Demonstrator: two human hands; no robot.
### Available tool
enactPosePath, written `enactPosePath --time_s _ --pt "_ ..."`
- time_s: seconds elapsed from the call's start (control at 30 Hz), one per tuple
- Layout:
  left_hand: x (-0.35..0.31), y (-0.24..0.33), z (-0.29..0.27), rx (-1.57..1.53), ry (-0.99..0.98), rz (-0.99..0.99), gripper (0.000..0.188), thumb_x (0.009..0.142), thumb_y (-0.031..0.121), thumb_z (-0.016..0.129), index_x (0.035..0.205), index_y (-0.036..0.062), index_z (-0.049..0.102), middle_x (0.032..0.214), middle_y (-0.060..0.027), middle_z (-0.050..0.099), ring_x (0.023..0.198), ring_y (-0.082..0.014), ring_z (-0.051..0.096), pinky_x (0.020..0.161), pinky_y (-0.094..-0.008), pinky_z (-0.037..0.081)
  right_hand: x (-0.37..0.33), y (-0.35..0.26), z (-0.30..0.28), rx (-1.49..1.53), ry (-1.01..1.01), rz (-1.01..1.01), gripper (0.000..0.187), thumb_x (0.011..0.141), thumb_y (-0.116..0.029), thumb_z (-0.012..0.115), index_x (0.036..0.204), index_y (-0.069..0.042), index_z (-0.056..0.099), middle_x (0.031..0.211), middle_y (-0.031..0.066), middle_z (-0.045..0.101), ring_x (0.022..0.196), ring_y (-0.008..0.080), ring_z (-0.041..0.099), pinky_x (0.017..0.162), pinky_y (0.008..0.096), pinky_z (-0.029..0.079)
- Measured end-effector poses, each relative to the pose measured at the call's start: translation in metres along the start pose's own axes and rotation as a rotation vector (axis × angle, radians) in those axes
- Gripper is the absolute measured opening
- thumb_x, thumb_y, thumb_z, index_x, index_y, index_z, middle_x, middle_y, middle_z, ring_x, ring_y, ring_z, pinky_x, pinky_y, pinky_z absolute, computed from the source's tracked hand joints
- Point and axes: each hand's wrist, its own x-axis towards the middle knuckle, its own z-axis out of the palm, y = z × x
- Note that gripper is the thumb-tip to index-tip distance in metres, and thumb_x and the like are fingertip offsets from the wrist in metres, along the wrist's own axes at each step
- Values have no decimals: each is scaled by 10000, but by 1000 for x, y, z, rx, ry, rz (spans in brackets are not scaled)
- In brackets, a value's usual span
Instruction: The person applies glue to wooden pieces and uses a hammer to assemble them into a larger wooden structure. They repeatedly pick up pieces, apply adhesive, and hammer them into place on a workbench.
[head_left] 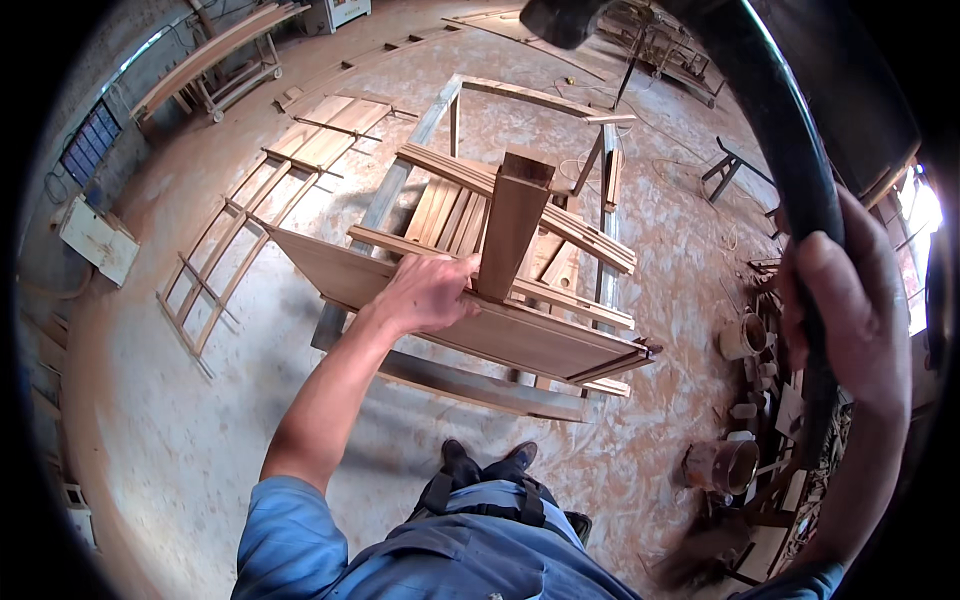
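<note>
My left hand (432, 292) is closed at the lower end of an upright wooden block (515, 235), right at the top edge of a wide wooden panel (470, 325). Its fingertips are partly hidden against the wood. Raised high on the right, my right hand (850, 290) wraps round the black handle of a hammer (800, 130). The dark hammer head (560, 22) shows at the top of the view, far from the block. Behind the panel, several wooden rails (580, 240) lie across a grey wooden stand (380, 205).
On the floor at left lies a slatted wooden frame (225, 250) with crossing bars. Buckets (722, 466) and scrap wood line the right side. A dark trestle (735, 170) stands farther back, and a wheeled rack of boards (225, 70) at back left.
</note>
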Motion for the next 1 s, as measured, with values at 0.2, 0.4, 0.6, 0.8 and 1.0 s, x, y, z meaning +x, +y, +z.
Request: enactPosePath --time_s 0.2,0.4,0.6,0.8,1.0 --pt "-2 3 1 -19 -2 -22 264 699 203 786 912 95 674 848 -106 703 855 -319 671 714 -428 501 0 7 1 -264 -331 184 525 915 -408 668 1107 60 525 591 -21 505 429 52 491 389 200 390" --pt "-3 3 1 -45 43 20 255 698 195 785 905 98 672 830 -106 705 845 -326 671 705 -435 498 -4 8 18 -31 29 166 311 968 -301 583 1019 1 524 604 9 518 415 70 491 365 215 393" --pt "-6 4 1 -28 5 -42 235 700 180 779 872 80 654 818 -129 693 845 -341 665 706 -447 496 0 18 18 -244 -331 163 400 929 -381 650 960 5 547 570 -23 488 416 64 466 369 229 392" --pt "-3 -1 4 20 -2 15 369 740 206 742 1059 64 621 827 -168 686 869 -358 665 724 -465 503 -14 38 31 -141 -199 120 433 937 -420 635 917 5 560 548 -28 469 403 60 439 350 231 345" --pt "-4 -1 3 21 -20 17 380 737 224 751 1066 82 624 818 -160 688 858 -350 665 712 -457 502 -10 38 32 -295 -249 119 432 915 -424 664 904 -3 570 560 -16 460 424 91 440 395 253 356"
